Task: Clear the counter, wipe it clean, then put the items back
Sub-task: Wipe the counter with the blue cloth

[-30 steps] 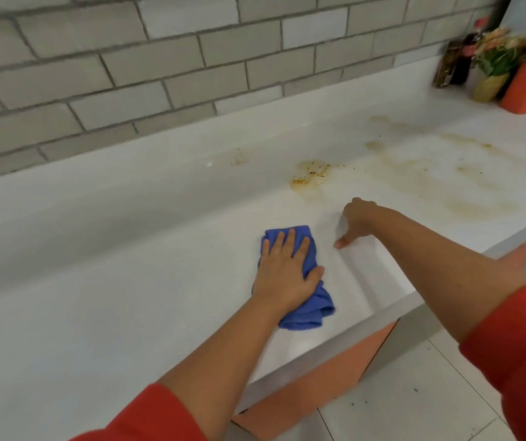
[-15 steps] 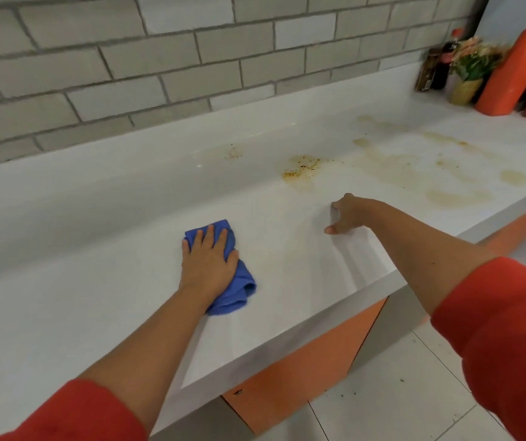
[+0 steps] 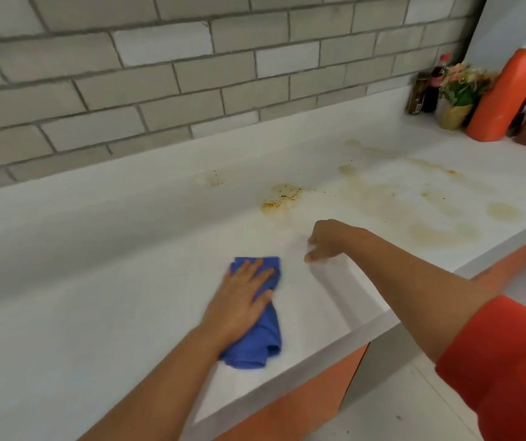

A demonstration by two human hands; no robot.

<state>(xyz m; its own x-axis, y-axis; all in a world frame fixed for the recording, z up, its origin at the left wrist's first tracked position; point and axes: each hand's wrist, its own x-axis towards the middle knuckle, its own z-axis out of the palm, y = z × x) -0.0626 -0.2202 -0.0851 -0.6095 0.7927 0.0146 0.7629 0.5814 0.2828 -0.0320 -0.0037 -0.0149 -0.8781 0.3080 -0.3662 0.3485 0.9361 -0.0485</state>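
Presses the blue cloth (image 3: 255, 345) flat to the counter (image 3: 96, 297) with the left hand (image 3: 239, 300), fingers straight and slightly spread on top, pinching nothing. Swept it off to the left half a second ago and has since brought it back rightward, close to the front edge again. Props the right hand (image 3: 326, 240) on the surface just right of the cloth, fingers curled under and holding nothing (too blurred to tell which fingertip touches), and has kept it there all the while, just in front of the speckled brown stain (image 3: 282, 195). Points to back-and-forth strokes over the near, already pale strip, without reaching the dirt: leaves that stain and the fainter yellowish rings (image 3: 439, 233) farther right untouched. Puts the job, by this reading, in its middle step, with most of the wiping and all of the putting back to come. Leaves the orange bottle (image 3: 503, 97), the potted flowers (image 3: 460, 90) and a dark bottle (image 3: 435, 84) crowded in the far right corner by the wall, probably awaiting return. Calls next for carrying the strokes forward and right, likely after lifting the propped hand clear.
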